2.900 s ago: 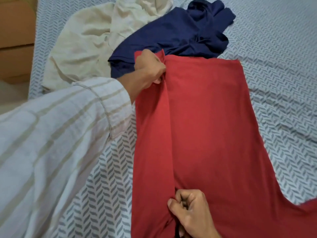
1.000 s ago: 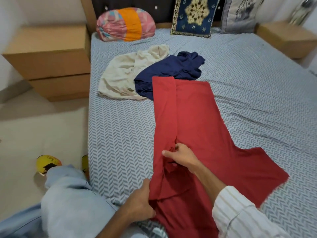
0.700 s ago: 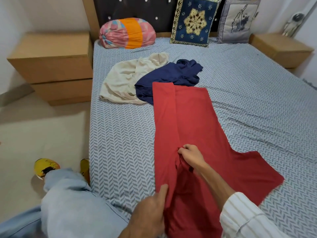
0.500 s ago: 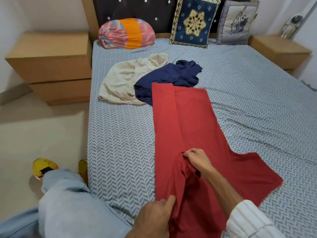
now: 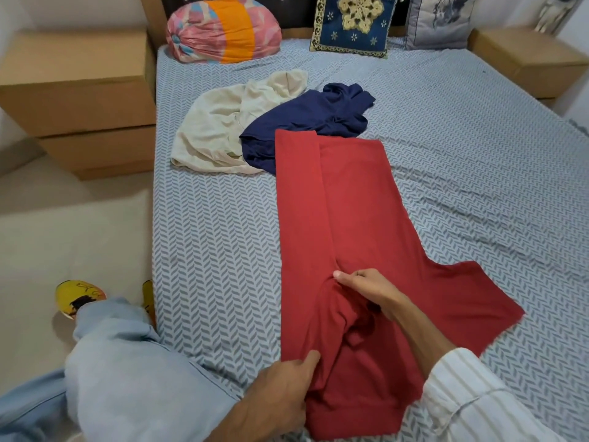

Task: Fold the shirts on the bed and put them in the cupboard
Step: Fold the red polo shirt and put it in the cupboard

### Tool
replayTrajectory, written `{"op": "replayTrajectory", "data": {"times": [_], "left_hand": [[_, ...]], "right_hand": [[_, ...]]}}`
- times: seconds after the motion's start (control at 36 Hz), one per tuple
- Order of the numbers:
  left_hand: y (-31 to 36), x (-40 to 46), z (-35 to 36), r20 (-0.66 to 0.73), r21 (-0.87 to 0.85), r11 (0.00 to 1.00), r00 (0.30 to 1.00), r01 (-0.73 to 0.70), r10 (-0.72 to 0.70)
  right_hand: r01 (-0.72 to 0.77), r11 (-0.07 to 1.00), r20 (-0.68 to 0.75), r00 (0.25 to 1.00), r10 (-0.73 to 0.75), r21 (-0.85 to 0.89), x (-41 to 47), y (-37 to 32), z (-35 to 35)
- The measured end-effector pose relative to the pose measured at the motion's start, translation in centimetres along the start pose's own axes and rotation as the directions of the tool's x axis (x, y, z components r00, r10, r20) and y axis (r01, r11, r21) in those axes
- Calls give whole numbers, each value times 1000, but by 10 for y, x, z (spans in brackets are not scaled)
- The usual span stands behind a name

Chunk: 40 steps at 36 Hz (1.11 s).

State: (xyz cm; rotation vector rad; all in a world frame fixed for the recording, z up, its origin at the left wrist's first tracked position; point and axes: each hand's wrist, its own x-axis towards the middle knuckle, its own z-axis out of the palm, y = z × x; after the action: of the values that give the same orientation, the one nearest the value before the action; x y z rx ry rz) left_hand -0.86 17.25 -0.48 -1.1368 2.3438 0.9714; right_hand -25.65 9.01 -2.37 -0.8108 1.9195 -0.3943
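Note:
A red shirt (image 5: 344, 212) lies lengthwise on the bed (image 5: 216, 224), its left side folded inward and one sleeve spread out to the right. My left hand (image 5: 283, 390) grips the shirt's near left edge at the bed's front. My right hand (image 5: 366, 285) pinches the folded fabric near the middle of the shirt. Beyond the red shirt lie a crumpled navy shirt (image 5: 306, 129) and a crumpled cream shirt (image 5: 220, 129), side by side and touching.
A wooden bedside unit (image 5: 79, 100) stands left of the bed, another (image 5: 526, 62) at the far right. A rolled colourful bundle (image 5: 223, 30) and two cushions (image 5: 353, 23) lean at the headboard. My knee in light blue trousers (image 5: 127, 371) is at the bed's left edge.
My left hand came back from the shirt's far end to its near edge. My right hand has shifted slightly right along the fold. The head camera pulled back and then tilted slightly down.

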Motion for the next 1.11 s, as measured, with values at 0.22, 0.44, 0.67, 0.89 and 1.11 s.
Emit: {"op": "replayTrajectory", "data": {"times": [0.22, 0.44, 0.67, 0.89, 1.11], "left_hand": [[-4, 4, 5, -4, -37, 999, 1000, -22, 22], [-6, 4, 7, -8, -11, 999, 999, -53, 53], [-6, 5, 8, -10, -8, 998, 998, -54, 54], [-5, 7, 9, 29, 12, 999, 999, -38, 38], [-8, 5, 14, -111, 37, 993, 988, -108, 112]], "right_hand": [[158, 983, 302, 945, -124, -93, -15, 41, -21], [203, 929, -102, 978, -180, 310, -18, 60, -24], [30, 967, -22, 999, -25, 254, -14, 68, -48], [-30, 990, -206, 979, 2, -135, -9, 70, -49], [63, 719, -428, 766, -479, -692, -22, 50, -23]]}}
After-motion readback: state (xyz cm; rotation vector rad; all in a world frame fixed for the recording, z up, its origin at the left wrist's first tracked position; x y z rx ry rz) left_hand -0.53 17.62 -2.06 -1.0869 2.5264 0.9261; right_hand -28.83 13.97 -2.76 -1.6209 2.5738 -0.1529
